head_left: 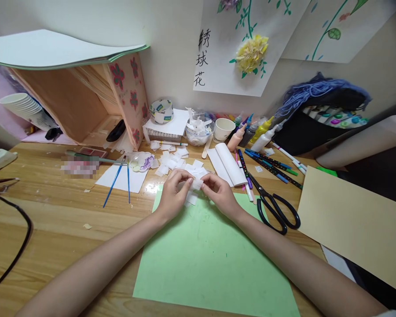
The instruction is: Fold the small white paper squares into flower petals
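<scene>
The grip of the left hand (174,193) is pinched together, thumb tip against finger, on the near-left edge of a small white paper piece (196,184). Handling such thin stuff well probably calls for light fingertips and even tension, since a hard tug could tear or crease it. The paper piece spans the short gap between the hands, above the top edge of a green sheet (204,259) lying on the tabletop (108,255). Just under it, another white strip (192,199) lies partly hidden, so keeping the wrists low and steady should help avoid dragging it along. Behind the hands, loose white scraps (169,160) lie scattered; slow movements would disturb them least. To the right, the grip of the right hand (220,196) is also nearly closed, thumb and finger seemingly clamped on the piece's right edge; its exact contact is too small to confirm. Beyond it lie black-handled scissors (271,203), untouched.
</scene>
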{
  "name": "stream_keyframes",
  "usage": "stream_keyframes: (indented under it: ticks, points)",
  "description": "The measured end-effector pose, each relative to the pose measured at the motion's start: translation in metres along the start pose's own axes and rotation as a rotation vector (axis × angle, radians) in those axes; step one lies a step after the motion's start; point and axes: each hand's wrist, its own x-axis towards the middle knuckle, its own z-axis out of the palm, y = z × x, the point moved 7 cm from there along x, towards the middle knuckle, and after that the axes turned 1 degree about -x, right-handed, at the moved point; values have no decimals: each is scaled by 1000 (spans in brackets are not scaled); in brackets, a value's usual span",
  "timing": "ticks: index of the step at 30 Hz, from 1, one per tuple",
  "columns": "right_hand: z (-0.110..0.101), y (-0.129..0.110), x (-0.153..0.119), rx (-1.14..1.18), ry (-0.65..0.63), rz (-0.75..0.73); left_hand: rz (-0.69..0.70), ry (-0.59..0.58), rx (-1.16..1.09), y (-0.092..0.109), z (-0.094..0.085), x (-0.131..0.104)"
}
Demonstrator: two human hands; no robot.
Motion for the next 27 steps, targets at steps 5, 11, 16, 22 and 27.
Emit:
stream_keyframes:
  ticks: [5,11,16,22,27]
  points:
    - [-1,1,0,41,18,34,38,212,90,-6,-24,8]
    - [-1,4,0,32,15,35,-26,411,295,-24,-58,20]
    - [-2,5,0,24,20,34,28,346,673,-3,-46,13]
    - [-2,3,0,5,19,29,57,123,941,1,-20,4]
    - [-2,3,0,-4,21,19,40,107,959,-10,-22,6]
